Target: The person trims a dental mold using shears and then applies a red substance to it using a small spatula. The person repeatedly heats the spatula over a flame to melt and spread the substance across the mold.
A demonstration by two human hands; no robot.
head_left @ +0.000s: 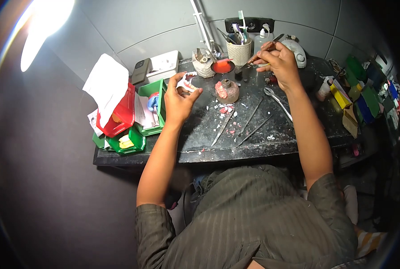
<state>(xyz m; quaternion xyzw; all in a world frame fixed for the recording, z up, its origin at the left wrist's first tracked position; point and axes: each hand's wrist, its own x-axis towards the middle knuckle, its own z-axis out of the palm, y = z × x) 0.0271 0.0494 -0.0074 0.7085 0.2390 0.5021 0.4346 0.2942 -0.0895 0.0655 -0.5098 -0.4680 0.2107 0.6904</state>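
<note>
White dental model pieces with a row of teeth (189,84) are held between the thumb and fingers of my left hand (180,101), over the left part of the bench. My right hand (278,62) grips a wooden-handled spatula (253,58), its dark blade pointing down left beside a black dish of red wax (223,67). Something thin and yellowish also shows at the right fingers. Between the hands stands a glass burner (227,91) with pink wax stuck on its side.
Green bins (162,110) and a red bin (119,114) stand at the left. Thin metal tools (251,116), pliers (278,103) and wax crumbs lie on the dark bench (195,148). Behind are a cup of brushes (239,54) and a phone (141,70).
</note>
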